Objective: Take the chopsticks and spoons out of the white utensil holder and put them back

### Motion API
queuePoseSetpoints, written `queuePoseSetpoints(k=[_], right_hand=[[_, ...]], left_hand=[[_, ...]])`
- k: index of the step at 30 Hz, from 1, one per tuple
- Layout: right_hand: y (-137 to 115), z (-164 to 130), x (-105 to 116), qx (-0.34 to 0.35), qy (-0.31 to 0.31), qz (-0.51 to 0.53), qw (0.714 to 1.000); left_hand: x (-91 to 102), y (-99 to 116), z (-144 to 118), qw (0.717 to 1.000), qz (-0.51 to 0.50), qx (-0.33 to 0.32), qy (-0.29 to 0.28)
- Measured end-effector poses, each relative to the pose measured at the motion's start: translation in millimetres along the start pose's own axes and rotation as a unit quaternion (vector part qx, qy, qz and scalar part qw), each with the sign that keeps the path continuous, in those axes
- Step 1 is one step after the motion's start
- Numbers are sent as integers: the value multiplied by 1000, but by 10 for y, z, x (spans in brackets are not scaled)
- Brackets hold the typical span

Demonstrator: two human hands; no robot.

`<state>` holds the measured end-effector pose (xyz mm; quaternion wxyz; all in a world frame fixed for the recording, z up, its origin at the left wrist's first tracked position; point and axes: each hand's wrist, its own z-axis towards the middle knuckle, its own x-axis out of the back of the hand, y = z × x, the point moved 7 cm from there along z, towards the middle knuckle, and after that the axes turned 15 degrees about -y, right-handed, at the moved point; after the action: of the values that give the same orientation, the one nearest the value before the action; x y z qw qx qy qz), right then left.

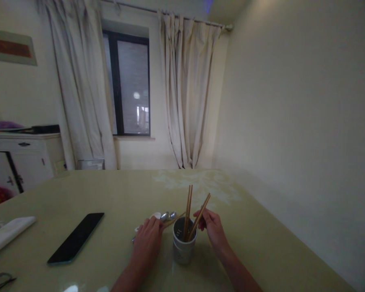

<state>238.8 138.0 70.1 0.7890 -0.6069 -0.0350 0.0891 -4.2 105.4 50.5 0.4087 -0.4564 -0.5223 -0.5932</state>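
Note:
A light grey utensil cup (182,253) with drain holes inside stands upright on the table. One pair of chopsticks (188,209) leans in it nearly upright. My right hand (213,227) is at the cup's right side, its fingers closed on a second pair of wooden chopsticks (201,211), tilted to the right with their lower ends inside the cup. Left of the cup, my left hand (149,235) lies low over the table, fingers curled round more chopsticks (172,222) that point toward the cup. Several metal spoons (168,215) and a white spoon (156,215) show beyond it, partly hidden.
A dark phone (77,239) lies on the glossy table (115,190) to the left. Farther left are a white long object (10,233) and scissors (0,280). A wall (307,142) runs along the right side; curtains and a window are behind the table.

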Motion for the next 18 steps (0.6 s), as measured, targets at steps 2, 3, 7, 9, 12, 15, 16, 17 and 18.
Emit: queuePoseSetpoints(k=[2,3,7,9,12,15,16,17,18], right_hand=[[212,1,-109,-45,-20,16,999],[297,-1,-168,-62,-33,31,997],[400,25,-320,-63,-78,83,992],[345,52,-326,-46,-90,73,992],[240,79,-321,-18,-106,58,992],[177,90,-260,-10,-87,60,994],[159,93,-196,-10,-62,62,996],[131,94,-102,-5,-26,61,998],[86,89,25,8,19,56,998]], left_hand=[[-35,14,9,998,-66,-21,9],[-57,28,13,994,-106,-34,6],[-39,165,-22,965,-236,-115,3],[28,245,-63,950,-272,-154,15],[83,298,-88,937,-303,-170,29],[68,256,-55,940,-295,-163,47],[55,217,-36,946,-282,-154,51],[45,168,-17,953,-262,-142,54],[39,112,-1,962,-235,-126,53]])
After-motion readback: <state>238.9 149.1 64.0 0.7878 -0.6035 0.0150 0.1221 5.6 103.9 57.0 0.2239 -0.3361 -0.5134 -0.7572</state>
